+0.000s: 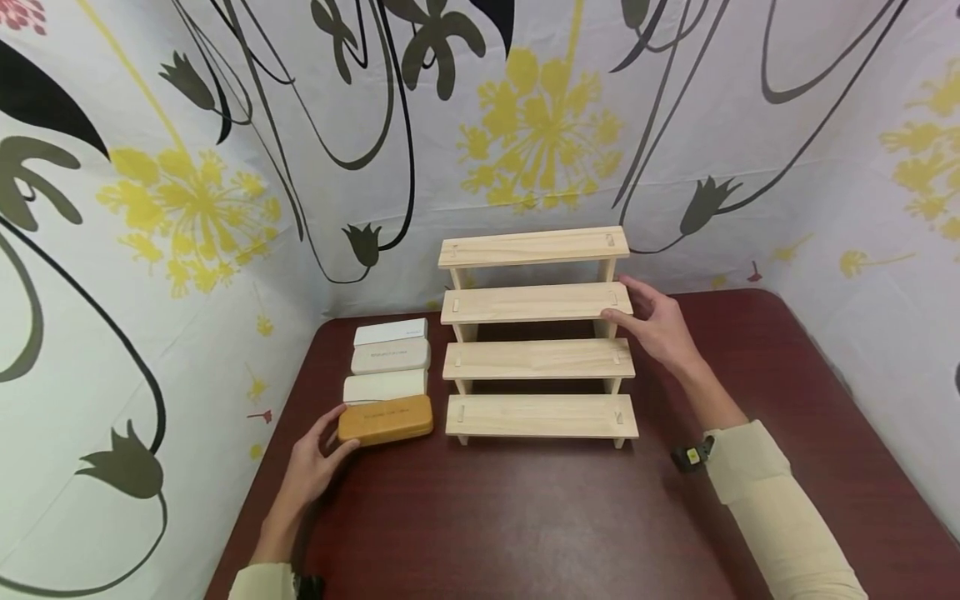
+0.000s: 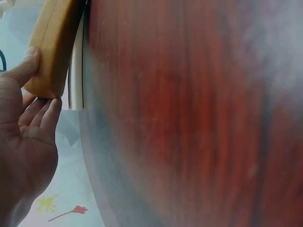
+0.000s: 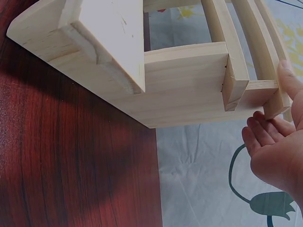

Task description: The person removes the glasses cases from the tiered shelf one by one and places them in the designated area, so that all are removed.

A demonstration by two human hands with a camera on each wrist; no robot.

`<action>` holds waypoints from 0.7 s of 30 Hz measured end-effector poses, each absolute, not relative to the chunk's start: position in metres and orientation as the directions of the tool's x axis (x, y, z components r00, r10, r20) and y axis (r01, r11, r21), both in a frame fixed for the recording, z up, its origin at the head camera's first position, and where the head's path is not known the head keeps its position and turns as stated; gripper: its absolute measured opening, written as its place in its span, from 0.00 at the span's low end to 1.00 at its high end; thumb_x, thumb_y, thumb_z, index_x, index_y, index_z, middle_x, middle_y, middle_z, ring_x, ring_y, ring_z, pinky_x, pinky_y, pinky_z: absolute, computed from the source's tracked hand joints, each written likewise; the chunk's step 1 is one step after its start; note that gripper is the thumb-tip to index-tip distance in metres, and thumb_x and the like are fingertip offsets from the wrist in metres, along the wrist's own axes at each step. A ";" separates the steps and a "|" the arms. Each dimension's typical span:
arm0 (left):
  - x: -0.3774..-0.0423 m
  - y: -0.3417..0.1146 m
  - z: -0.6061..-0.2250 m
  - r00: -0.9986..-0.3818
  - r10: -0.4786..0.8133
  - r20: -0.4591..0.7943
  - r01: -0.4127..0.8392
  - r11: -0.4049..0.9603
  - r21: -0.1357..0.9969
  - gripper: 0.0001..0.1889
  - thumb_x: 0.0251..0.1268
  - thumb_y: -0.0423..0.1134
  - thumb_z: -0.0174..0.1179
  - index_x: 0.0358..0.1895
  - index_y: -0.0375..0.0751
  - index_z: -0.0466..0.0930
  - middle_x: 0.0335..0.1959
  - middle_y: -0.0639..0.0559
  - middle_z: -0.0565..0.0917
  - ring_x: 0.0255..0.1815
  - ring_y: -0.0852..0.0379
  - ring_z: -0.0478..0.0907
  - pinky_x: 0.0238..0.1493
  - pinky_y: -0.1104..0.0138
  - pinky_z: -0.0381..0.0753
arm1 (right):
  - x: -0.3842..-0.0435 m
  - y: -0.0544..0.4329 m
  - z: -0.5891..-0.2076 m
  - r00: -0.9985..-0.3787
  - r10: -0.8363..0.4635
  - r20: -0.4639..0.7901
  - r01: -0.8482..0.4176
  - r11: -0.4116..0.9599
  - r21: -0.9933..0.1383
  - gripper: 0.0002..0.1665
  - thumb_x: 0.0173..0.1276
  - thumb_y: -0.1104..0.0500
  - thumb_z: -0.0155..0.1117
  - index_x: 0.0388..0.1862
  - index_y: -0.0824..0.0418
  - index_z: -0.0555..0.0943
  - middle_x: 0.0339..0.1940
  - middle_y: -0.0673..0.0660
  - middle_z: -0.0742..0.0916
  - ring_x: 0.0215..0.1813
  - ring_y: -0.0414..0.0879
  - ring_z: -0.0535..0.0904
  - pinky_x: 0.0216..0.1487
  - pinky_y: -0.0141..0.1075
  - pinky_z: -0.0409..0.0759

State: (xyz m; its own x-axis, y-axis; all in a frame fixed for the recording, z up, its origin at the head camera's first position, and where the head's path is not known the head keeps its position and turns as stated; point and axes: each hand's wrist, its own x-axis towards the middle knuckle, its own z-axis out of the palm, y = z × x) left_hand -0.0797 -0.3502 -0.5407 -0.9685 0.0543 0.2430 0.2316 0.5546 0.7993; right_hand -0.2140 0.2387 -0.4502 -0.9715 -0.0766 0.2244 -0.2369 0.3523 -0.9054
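In the head view, my left hand [image 1: 311, 462] holds the left end of a mustard-yellow oblong case [image 1: 386, 419], thumb on the near side and fingers at the end. Behind that case lie a cream case [image 1: 385, 386], an off-white case [image 1: 390, 357] and a white box [image 1: 390, 332], all in one column. To their right stands a four-step wooden display rack [image 1: 540, 359] of pale boards on side supports. My right hand [image 1: 660, 329] grips the right end of its second board from the top. Thumb in front, fingers behind, as the right wrist view also shows of the board end [image 3: 277, 104].
A dark red-brown table [image 1: 525, 508] carries everything. Behind and at both sides hangs a white cloth [image 1: 420, 167] with grey and yellow flowers, close behind the rack. The wooden steps hold nothing.
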 end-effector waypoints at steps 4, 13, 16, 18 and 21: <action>-0.082 -0.354 -0.540 -0.969 0.089 0.229 0.236 0.594 0.769 0.36 0.67 0.29 0.73 0.77 0.33 0.70 0.75 0.33 0.73 0.74 0.32 0.70 0.64 0.83 0.71 | -0.215 0.239 -0.450 -0.970 -0.074 0.230 -0.241 0.353 -0.904 0.48 0.73 0.55 0.76 0.85 0.61 0.64 0.76 0.66 0.77 0.74 0.62 0.76 0.59 0.22 0.76; -0.087 -0.360 -0.544 -0.972 0.123 0.200 0.231 0.661 0.714 0.37 0.68 0.29 0.72 0.78 0.34 0.68 0.76 0.32 0.71 0.74 0.33 0.71 0.66 0.71 0.76 | -0.214 0.239 -0.449 -0.972 -0.075 0.224 -0.236 0.366 -0.900 0.49 0.73 0.53 0.76 0.85 0.60 0.63 0.76 0.65 0.77 0.74 0.62 0.76 0.67 0.34 0.79; -0.088 -0.362 -0.547 -0.972 0.132 0.196 0.232 0.675 0.700 0.37 0.68 0.29 0.72 0.78 0.33 0.68 0.76 0.32 0.71 0.74 0.33 0.71 0.67 0.59 0.76 | -0.213 0.238 -0.448 -0.972 -0.075 0.224 -0.236 0.368 -0.900 0.49 0.73 0.53 0.76 0.85 0.61 0.63 0.76 0.66 0.77 0.74 0.62 0.75 0.70 0.42 0.79; -0.089 -0.363 -0.549 -0.972 0.135 0.192 0.232 0.678 0.698 0.37 0.68 0.28 0.72 0.78 0.32 0.67 0.76 0.32 0.71 0.74 0.33 0.71 0.67 0.58 0.76 | -0.214 0.238 -0.448 -0.973 -0.073 0.221 -0.232 0.367 -0.901 0.49 0.73 0.53 0.76 0.85 0.61 0.63 0.76 0.66 0.77 0.75 0.62 0.75 0.72 0.48 0.77; -0.091 -0.363 -0.549 -0.972 0.135 0.191 0.231 0.681 0.695 0.37 0.68 0.27 0.72 0.78 0.31 0.68 0.76 0.32 0.71 0.74 0.32 0.71 0.67 0.65 0.76 | -0.214 0.238 -0.448 -0.973 -0.071 0.219 -0.229 0.365 -0.902 0.49 0.73 0.53 0.76 0.85 0.61 0.63 0.77 0.66 0.76 0.76 0.62 0.74 0.73 0.54 0.75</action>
